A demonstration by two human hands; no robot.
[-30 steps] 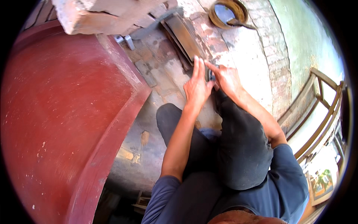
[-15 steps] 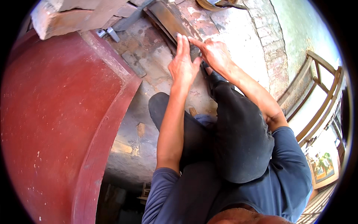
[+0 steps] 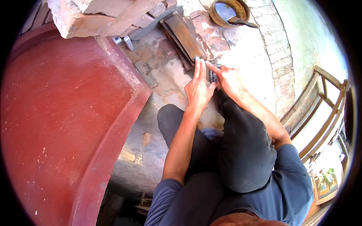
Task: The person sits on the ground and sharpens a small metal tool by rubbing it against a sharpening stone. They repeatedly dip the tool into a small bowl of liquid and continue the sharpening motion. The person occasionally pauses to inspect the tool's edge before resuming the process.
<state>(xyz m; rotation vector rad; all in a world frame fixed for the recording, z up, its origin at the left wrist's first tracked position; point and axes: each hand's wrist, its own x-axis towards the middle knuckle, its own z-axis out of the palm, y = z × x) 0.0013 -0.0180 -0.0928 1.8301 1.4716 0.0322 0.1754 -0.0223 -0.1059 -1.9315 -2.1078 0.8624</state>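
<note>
A long brown slab (image 3: pixel 185 37), smooth on top like a whetstone, lies on a dark base on the worn brick floor. At its near end is my left hand (image 3: pixel 198 88), index and middle fingers stretched straight with their tips at the slab's edge, thumb spread toward the other hand. Close on its right, my right hand (image 3: pixel 230 81) points its index finger at the same spot, its other fingers curled under. Whatever lies beneath these fingers is hidden. A dark, rounded object (image 3: pixel 213 74) shows partly beside the right hand, above my trouser leg; its kind is unclear.
A round rusty pan (image 3: pixel 215 17) holding water, with a dark-handled tool (image 3: pixel 245 23) across its rim, stands beyond the slab. To the left is a large red surface (image 3: pixel 71 113) with a raised edge; bricks (image 3: pixel 102 24) are stacked behind it. A wooden chair (image 3: pixel 332 109) stands right.
Both hands have drawn back toward me along the slab, from its upper face to its near end. The view has shifted too, bringing more of the pan into sight.
</note>
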